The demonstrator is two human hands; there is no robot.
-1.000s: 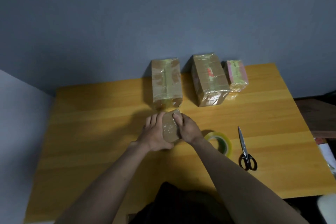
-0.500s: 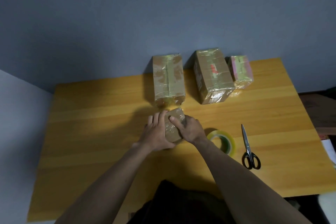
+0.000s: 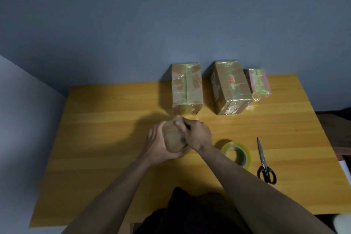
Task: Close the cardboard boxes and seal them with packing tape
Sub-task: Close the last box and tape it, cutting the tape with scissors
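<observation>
A small brown cardboard box [image 3: 173,137] sits between both hands at the middle of the wooden table [image 3: 106,131]. My left hand [image 3: 157,143] grips its left side, fingers curled round it. My right hand [image 3: 197,135] holds its right side with the thumb pressed on top. A roll of clear packing tape [image 3: 236,151] lies just right of my right wrist. Black-handled scissors [image 3: 264,161] lie further right.
Three taped boxes stand at the table's far edge against the blue wall: a tall brown box [image 3: 187,87], a larger brown box [image 3: 230,86] and a small pink one [image 3: 258,84]. Dark furniture [image 3: 336,129] stands off the right edge.
Both hands have turned the small box between them, so more of its top faces me; my left hand wraps further round it. The view has shifted slightly.
</observation>
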